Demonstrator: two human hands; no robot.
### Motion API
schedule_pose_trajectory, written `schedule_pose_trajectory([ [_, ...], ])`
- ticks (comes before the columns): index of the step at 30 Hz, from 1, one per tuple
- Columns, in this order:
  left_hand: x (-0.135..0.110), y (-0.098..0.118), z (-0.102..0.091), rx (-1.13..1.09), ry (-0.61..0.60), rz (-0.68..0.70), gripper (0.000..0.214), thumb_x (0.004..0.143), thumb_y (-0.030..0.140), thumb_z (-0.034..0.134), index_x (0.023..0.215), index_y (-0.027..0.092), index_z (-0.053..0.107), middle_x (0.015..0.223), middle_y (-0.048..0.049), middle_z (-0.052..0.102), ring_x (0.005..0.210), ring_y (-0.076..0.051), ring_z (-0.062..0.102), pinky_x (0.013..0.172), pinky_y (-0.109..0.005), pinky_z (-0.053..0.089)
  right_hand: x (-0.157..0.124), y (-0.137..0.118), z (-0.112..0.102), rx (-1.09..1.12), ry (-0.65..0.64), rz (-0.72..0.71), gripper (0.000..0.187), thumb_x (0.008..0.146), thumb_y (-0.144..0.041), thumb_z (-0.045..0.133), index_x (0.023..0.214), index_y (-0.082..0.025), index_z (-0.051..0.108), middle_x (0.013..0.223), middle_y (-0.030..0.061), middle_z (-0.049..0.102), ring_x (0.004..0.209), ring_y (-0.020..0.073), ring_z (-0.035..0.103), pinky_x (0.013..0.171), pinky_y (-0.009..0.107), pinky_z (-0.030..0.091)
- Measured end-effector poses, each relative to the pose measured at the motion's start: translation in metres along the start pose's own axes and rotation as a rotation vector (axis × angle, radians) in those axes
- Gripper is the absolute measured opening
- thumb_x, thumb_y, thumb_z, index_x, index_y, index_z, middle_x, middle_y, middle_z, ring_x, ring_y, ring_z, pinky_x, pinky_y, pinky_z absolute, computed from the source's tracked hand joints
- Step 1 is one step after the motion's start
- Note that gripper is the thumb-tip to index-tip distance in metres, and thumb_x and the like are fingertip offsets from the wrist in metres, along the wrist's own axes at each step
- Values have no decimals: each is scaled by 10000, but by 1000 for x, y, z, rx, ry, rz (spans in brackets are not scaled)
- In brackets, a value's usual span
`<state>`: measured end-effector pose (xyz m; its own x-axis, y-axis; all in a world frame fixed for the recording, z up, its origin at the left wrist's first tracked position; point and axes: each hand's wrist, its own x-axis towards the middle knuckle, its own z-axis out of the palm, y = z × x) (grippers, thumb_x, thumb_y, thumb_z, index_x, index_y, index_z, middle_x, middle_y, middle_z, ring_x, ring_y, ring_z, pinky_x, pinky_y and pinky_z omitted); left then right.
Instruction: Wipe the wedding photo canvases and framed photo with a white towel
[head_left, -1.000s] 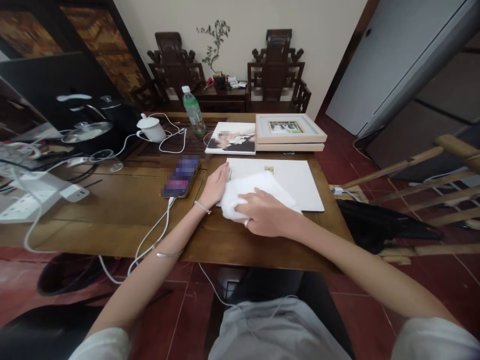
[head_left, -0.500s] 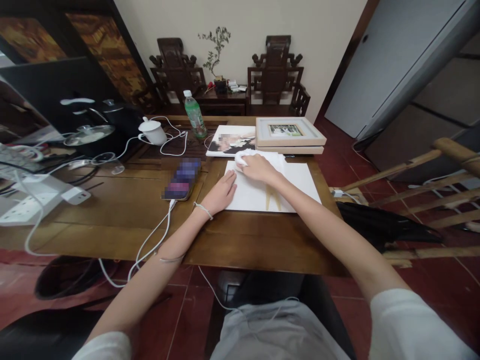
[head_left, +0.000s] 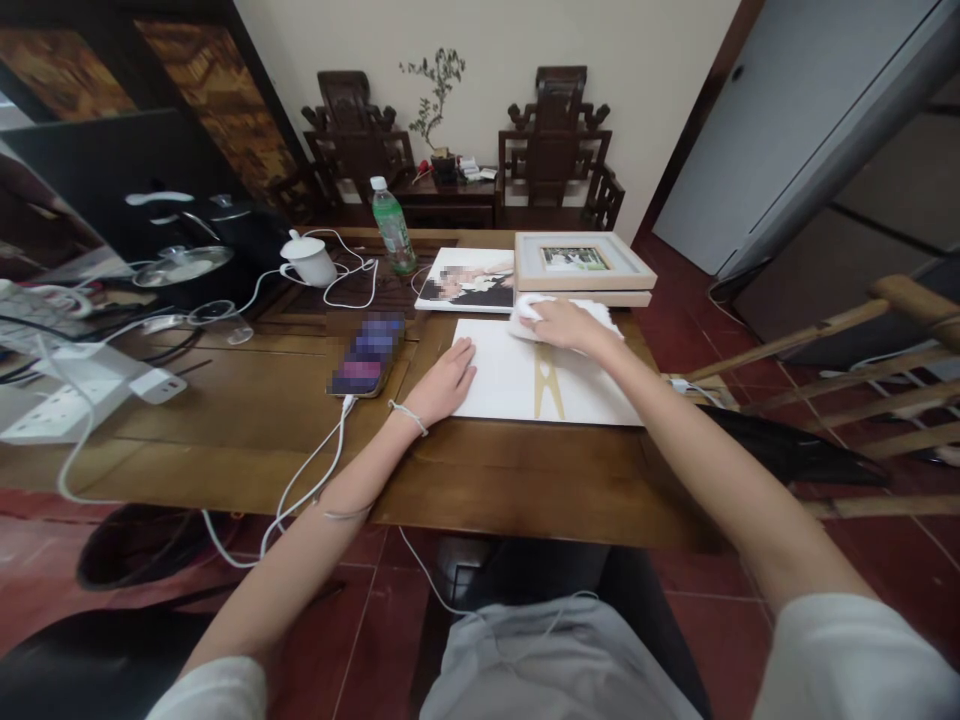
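Observation:
A flat white board [head_left: 495, 385] lies on the wooden table, with a yellowish A-shaped piece [head_left: 549, 390] on its face. My left hand [head_left: 448, 378] rests with fingers stretched out on the board's left edge. My right hand [head_left: 562, 325] grips a white cloth [head_left: 600, 318] and presses it on the board's far part. The cloth hides the board's far right edge and the top of the yellowish piece. Just beyond are a photo print [head_left: 472, 285] and a stack of light wooden picture frames [head_left: 585, 262].
Left of the board lies a phone [head_left: 367, 355] with a charging cable. Farther left are a lidded white cup [head_left: 309, 260], a green bottle [head_left: 393, 230], a power strip [head_left: 67, 400] and a pot [head_left: 184, 275]. A wooden rack [head_left: 810, 340] stands to the right of the table.
My right hand has slid the cloth to the right across the board's far side, uncovering more of the yellowish piece. My left hand has stayed on the left edge.

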<state>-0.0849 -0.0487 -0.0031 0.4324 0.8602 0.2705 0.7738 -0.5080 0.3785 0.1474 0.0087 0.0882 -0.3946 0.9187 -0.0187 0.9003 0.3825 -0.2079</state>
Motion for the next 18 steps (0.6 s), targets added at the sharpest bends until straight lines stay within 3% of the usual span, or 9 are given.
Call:
schedule_pose_trajectory([
  [3,0,0,0,6,5,9,434,969,258,341,1341,67,457,1485,-186,411,1417,-255,336,1189,-430,257,-24,48,-3,-26,62,45,423,958,-448,344,1040,-150,633,1207,188,643,1107,359,573,902,440,438],
  [6,0,2,-1,16,2,12,435,970,258,332,1339,63,455,1480,-192,417,1422,-257,326,1189,-438,257,-60,72,3,-91,91,20,351,955,-369,361,950,-148,634,1027,180,697,1000,347,625,850,440,469],
  [9,0,2,0,26,-4,16,443,968,256,323,1338,47,452,1479,-201,412,1428,-263,311,1191,-435,256,-109,68,19,-135,132,-118,235,905,-224,414,900,-146,636,1090,194,685,1053,344,618,902,498,470],
  [13,1,0,2,36,13,22,442,965,250,319,1344,61,445,1479,-191,414,1427,-260,313,1192,-446,254,-171,51,36,-137,153,-380,175,785,-101,488,707,-162,633,1393,187,527,1362,383,375,1086,653,263],
  [15,1,0,3,43,13,26,452,964,244,316,1340,29,445,1478,-213,406,1426,-270,311,1192,-444,251,-186,47,37,-136,115,-438,168,742,-74,507,687,-159,641,1437,179,482,1398,391,309,1091,683,229],
  [18,1,0,3,44,3,27,462,965,240,316,1334,-6,446,1473,-237,400,1424,-281,313,1195,-438,245,-180,47,33,-162,64,-417,241,697,-34,499,799,-147,686,1471,178,438,1414,383,277,1076,694,250],
])
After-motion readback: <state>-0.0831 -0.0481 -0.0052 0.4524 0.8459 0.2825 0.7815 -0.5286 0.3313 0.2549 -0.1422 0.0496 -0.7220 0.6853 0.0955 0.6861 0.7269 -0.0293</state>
